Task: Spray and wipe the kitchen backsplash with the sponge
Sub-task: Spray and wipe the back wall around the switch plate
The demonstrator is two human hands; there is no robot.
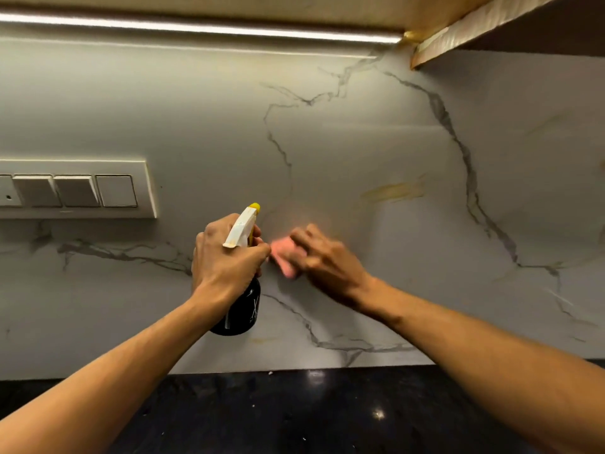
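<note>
The white marble backsplash [360, 142] with grey veins fills the view. My left hand [226, 257] grips a black spray bottle [240, 311] with a white trigger head and yellow nozzle, held upright close to the wall. Just to its right, my right hand [324, 260] presses a pink sponge [284, 253] against the backsplash. The sponge and fingers are motion-blurred, and the hand hides most of the sponge. The two hands are nearly touching.
A white switch panel [78, 190] sits on the wall at the left. A light strip [196, 27] runs under the upper cabinet [458, 34]. A black speckled countertop [294, 411] lies below the backsplash.
</note>
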